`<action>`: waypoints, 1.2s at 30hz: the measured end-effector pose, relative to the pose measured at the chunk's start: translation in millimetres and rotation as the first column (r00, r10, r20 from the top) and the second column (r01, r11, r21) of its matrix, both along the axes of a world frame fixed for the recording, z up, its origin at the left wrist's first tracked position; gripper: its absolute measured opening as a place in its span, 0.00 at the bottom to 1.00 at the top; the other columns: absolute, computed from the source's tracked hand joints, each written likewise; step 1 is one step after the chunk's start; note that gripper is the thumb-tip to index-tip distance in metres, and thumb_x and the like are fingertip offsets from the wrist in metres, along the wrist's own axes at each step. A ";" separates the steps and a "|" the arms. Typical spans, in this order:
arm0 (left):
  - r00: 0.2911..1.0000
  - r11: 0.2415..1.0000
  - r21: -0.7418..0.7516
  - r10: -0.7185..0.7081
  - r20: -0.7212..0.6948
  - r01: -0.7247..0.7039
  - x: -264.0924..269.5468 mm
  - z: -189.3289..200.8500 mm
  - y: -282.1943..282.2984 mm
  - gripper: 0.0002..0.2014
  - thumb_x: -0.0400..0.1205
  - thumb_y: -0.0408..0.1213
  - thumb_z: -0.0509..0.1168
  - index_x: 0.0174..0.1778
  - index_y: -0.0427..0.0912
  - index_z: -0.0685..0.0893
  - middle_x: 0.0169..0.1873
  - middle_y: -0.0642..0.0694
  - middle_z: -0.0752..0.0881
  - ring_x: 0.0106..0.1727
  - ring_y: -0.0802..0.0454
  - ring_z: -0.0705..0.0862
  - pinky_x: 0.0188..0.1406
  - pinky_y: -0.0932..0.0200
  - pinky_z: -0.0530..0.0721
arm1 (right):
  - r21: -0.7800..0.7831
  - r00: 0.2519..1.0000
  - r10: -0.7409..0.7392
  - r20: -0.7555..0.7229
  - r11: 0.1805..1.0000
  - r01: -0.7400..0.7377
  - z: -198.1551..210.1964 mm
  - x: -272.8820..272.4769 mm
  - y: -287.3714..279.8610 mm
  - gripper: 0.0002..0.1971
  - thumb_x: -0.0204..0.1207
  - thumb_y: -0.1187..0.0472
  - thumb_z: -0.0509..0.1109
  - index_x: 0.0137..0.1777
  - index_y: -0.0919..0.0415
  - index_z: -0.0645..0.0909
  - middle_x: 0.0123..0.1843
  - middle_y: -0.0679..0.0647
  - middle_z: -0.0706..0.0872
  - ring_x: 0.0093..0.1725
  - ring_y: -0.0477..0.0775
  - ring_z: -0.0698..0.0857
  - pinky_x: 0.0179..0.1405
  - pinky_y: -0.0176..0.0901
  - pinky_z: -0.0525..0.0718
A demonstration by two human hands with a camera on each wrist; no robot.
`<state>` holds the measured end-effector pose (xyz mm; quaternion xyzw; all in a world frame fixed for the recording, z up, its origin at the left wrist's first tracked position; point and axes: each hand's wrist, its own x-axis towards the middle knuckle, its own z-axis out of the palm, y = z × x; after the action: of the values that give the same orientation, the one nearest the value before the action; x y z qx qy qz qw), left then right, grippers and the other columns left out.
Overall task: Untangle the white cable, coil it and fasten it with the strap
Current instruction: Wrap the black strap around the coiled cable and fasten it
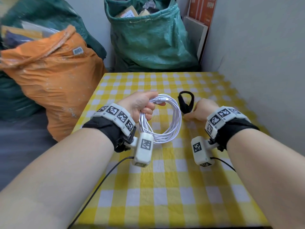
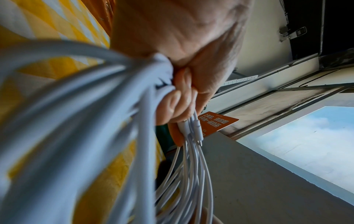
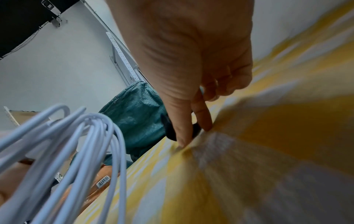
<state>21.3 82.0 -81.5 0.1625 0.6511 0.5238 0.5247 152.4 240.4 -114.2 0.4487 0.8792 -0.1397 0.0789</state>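
The white cable is wound into a round coil of several loops that hangs just above the yellow checked table. My left hand grips the coil at its top left, fingers curled round the bundled strands, and both plug ends stick out past my fist. The left wrist view shows those fingers clamped on the cable. A black strap lies looped on the cloth just right of the coil. My right hand pinches its near end, thumb and forefinger on either side of the strap.
An orange sack stands to the left of the table and a green sack behind it. A grey wall runs along the table's right side, with boards leaning in the corner. Black camera leads trail from both wrists.
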 end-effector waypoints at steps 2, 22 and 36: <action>1.000 1.000 -0.014 0.009 0.011 -0.008 0.5 -0.8 -7.8 0.23 0.87 0.50 0.53 0.45 0.34 0.83 0.15 0.54 0.59 0.12 0.61 0.55 0.13 0.70 0.58 | -0.014 0.999 -0.035 -0.006 0.999 0.035 0.3 3.3 -4.5 0.24 0.69 0.38 0.73 0.36 0.62 0.80 0.31 0.54 0.80 0.30 0.52 0.79 0.21 0.40 0.67; 0.994 0.996 -0.027 0.084 0.071 -0.082 -12.4 -5.7 -41.1 0.13 0.86 0.45 0.56 0.44 0.42 0.79 0.14 0.52 0.67 0.10 0.60 0.58 0.12 0.70 0.59 | -0.239 0.934 -0.003 -0.357 0.967 -0.088 -2.7 -20.4 -34.5 0.16 0.81 0.62 0.64 0.68 0.60 0.76 0.45 0.60 0.86 0.41 0.60 0.87 0.50 0.55 0.89; 0.981 0.998 0.053 -0.011 -0.192 0.021 22.5 12.9 -55.5 0.10 0.87 0.43 0.56 0.48 0.42 0.79 0.14 0.52 0.71 0.11 0.60 0.57 0.14 0.69 0.54 | -0.664 0.686 -0.260 -0.679 0.616 -0.424 55.6 8.0 -82.3 0.12 0.82 0.49 0.63 0.46 0.56 0.79 0.26 0.48 0.68 0.23 0.46 0.67 0.22 0.34 0.64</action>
<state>43.8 26.4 -68.7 0.2317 0.6827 0.5190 0.4591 160.4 158.1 -58.7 0.2290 0.7037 -0.6679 -0.0793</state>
